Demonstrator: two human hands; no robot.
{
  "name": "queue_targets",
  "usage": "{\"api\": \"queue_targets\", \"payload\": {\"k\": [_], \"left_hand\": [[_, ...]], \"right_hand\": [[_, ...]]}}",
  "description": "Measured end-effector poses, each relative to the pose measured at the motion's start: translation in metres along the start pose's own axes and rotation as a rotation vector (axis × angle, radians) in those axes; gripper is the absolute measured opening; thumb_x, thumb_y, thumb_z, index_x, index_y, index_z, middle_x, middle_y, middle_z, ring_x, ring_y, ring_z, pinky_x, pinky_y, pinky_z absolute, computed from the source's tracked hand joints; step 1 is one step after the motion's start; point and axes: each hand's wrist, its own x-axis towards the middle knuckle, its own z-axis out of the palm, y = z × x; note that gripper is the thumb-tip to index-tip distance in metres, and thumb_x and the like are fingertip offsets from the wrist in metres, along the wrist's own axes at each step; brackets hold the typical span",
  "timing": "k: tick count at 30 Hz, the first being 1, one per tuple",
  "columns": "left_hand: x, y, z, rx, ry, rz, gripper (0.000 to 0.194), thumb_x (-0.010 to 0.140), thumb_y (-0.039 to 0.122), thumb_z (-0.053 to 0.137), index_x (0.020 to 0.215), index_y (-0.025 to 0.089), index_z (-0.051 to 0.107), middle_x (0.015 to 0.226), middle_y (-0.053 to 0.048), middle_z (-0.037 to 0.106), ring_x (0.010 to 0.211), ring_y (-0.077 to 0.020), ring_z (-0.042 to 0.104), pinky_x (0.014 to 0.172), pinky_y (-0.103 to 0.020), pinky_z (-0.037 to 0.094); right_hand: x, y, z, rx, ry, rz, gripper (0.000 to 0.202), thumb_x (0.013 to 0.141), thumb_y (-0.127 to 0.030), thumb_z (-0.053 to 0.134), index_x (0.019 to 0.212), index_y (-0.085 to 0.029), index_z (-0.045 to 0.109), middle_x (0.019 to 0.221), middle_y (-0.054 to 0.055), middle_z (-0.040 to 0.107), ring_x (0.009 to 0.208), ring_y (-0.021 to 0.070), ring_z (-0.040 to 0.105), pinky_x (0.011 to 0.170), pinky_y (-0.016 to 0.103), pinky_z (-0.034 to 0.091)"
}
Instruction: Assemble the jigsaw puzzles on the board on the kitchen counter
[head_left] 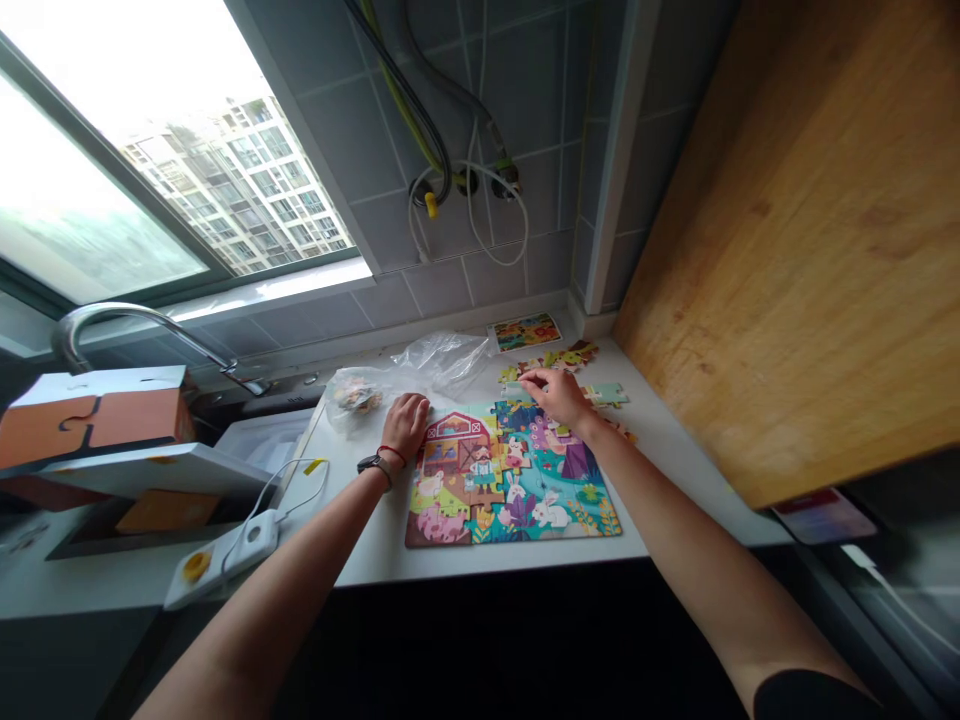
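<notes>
A partly joined jigsaw puzzle (517, 490) lies on the white counter, showing a red barn, a farmer, pigs and white rabbits. At its upper left corner rests my left hand (407, 420), palm down with fingers loosely laid out and nothing seen in them. My right hand (553, 393) is over the puzzle's top edge, thumb and fingers pinched on a pale green puzzle piece (512, 391). Loose puzzle pieces (574, 355) lie behind that hand, and a few more pale ones (609, 393) sit to its right.
A clear plastic bag (442, 360) with pieces inside lies behind my left hand. A small picture card (526, 331) is near the wall. Left are a power strip (225, 560), an orange-and-white box (97, 420) and a tap (150, 315). A wooden panel (810, 230) borders the right.
</notes>
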Motion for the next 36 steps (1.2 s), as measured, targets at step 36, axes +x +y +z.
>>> {"api": "queue_targets", "payload": {"k": [36], "left_hand": [[0.031,0.084,0.022,-0.281,-0.107,0.425,0.014,0.102,0.025,0.064,0.113,0.021,0.071,0.114,-0.008,0.075,0.105,-0.0255,0.069,0.093,-0.044,0.060]], "right_hand": [[-0.011,-0.013,-0.003,-0.248,-0.233,-0.019,0.015,0.096,-0.027,0.065,0.096,-0.022,0.079,0.096,0.005,0.082,0.089,0.0217,0.074,0.083,0.032,0.053]]}}
